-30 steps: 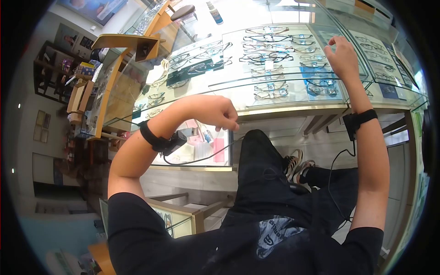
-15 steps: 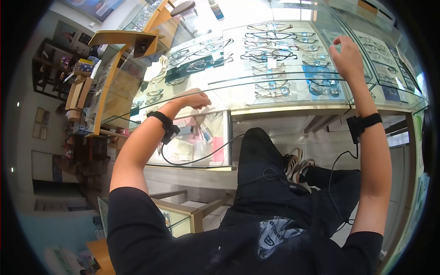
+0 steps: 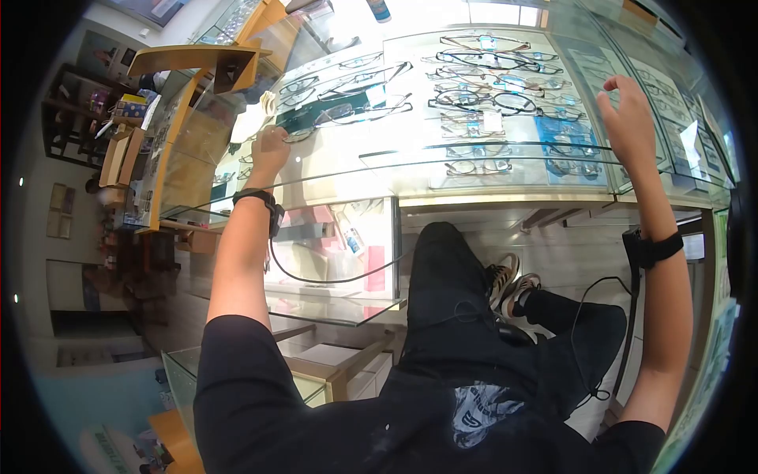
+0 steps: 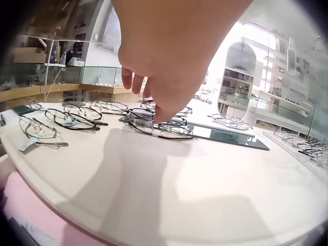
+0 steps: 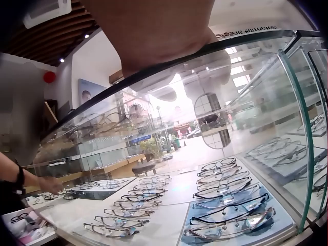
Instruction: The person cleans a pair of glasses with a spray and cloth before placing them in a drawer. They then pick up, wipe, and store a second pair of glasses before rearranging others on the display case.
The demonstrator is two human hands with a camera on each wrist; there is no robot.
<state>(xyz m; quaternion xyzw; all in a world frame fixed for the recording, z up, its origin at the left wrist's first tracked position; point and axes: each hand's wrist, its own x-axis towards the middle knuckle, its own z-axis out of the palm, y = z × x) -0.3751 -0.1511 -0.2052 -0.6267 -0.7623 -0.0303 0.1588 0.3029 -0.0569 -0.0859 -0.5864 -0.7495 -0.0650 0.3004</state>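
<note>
My left hand [image 3: 272, 148] reaches over the display case at the left. In the left wrist view its fingertips come down right at a pair of dark-rimmed eyeglasses [image 4: 160, 134], which lies flat at the edge of a dark tray [image 4: 233, 138]. I cannot tell whether the fingers pinch the frame. More eyeglasses [image 4: 72, 120] lie to the left. My right hand [image 3: 629, 130] rests on the glass case at the right, loosely bent and holding nothing. Beneath it, rows of eyeglasses [image 5: 225, 189] show through the glass, some on a blue mat [image 5: 205, 211].
A pulled-out drawer [image 3: 396, 261] with pink and white items stands below my left forearm. The case's glass edge [image 3: 474, 147] runs across in front of me. Black cables [image 3: 332, 281] trail from both wrist cameras. A bottle [image 3: 379, 9] stands at the back.
My left hand has moved from above the drawer forward and left to the eyeglasses at the tray. My right hand stays on the glass, shifting slightly right in view as the head turns.
</note>
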